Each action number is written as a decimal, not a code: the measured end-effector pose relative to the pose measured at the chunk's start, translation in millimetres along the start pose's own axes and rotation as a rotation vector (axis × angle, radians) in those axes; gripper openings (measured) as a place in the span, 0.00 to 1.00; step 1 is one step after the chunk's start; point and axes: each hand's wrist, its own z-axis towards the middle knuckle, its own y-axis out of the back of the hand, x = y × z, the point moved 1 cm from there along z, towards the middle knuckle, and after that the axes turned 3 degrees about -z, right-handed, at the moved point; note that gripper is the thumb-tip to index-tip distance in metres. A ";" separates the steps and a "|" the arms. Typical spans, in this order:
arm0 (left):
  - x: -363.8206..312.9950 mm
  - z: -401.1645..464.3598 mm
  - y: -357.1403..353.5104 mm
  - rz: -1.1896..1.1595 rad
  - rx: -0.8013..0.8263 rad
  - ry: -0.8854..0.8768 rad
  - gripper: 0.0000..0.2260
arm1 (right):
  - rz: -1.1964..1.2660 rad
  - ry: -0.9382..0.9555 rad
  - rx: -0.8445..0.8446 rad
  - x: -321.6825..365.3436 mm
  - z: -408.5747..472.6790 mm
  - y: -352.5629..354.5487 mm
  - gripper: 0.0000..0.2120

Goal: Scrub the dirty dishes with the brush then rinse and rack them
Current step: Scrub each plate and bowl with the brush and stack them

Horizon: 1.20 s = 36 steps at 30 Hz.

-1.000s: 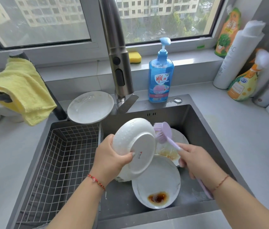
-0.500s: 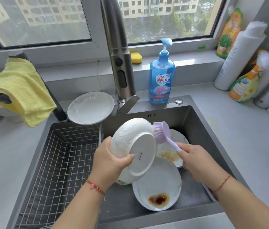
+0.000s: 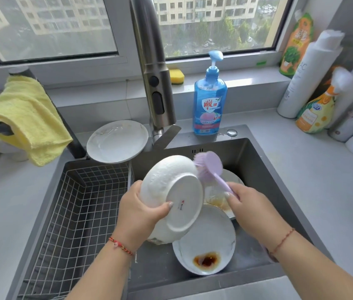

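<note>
The left hand [image 3: 137,210] holds a white bowl [image 3: 172,195] tilted over the sink [image 3: 255,161], its underside turned toward the camera; the grip there is curled round the rim, thumb lying across the base ring; the right hand [image 3: 250,210] has its grip closed round the handle of a lilac brush [image 3: 209,167], whose round head presses against the bowl's upper right edge; below the bowl in the basin lies a white plate [image 3: 209,239] with a brown sauce stain near its front edge, and behind it a second dirty plate [image 3: 225,191], partly hidden by the hand; a wire rack [image 3: 73,213] fills the left compartment, and a clean-looking plate [image 3: 117,141] leans at its back corner; a blue soap bottle [image 3: 210,102] stands on the desk behind the sink, just right of the tap [image 3: 156,83]; a yellow cloth [image 3: 26,118] hangs at the left.
</note>
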 end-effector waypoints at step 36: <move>-39.7 0.4 6.1 0.191 0.464 -0.113 0.20 | 0.123 0.149 0.230 0.2 25.6 22.0 0.31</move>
